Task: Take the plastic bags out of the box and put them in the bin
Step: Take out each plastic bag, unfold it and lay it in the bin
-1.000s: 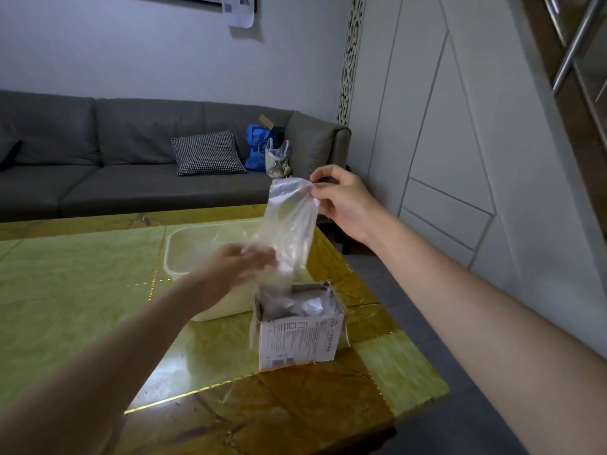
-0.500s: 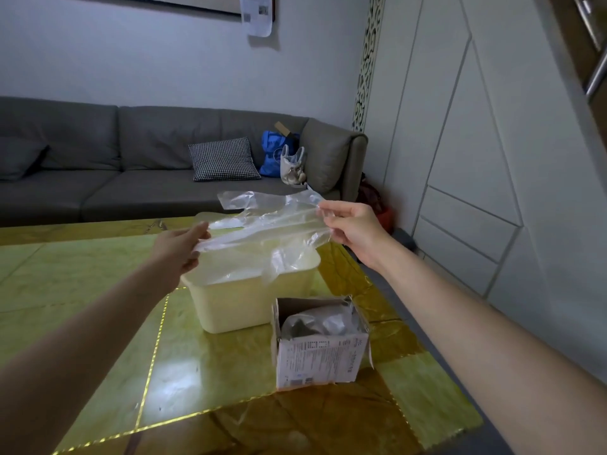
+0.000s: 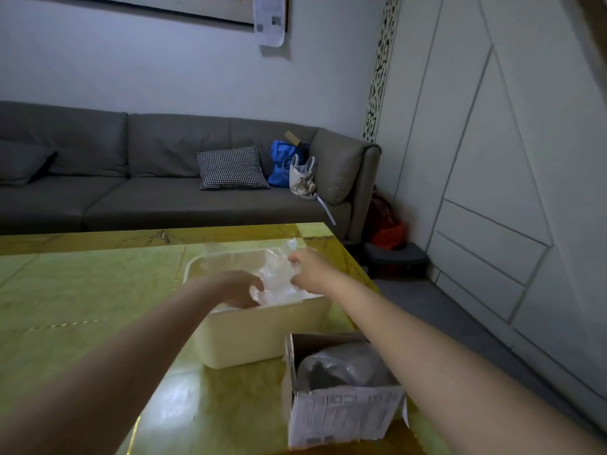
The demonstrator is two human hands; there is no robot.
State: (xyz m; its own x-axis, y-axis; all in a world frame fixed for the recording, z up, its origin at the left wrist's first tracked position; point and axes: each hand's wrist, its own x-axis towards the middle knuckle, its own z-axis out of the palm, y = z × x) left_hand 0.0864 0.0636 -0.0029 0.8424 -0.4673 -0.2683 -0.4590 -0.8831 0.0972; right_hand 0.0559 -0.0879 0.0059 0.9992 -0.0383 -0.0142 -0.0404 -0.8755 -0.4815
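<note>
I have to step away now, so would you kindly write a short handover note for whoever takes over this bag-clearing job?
Left hand: inside the cream plastic bin, holding the clear plastic bag down.
Right hand: over the bin's right side, gripping the same bag's upper end.
Cardboard box: on the green table, in front of the bin, open, with grey plastic bags inside.
Done: one clear bag is going into the bin; not yet let go.
Left: release that bag, then take the grey bags out of the box and put them in the bin.
</note>
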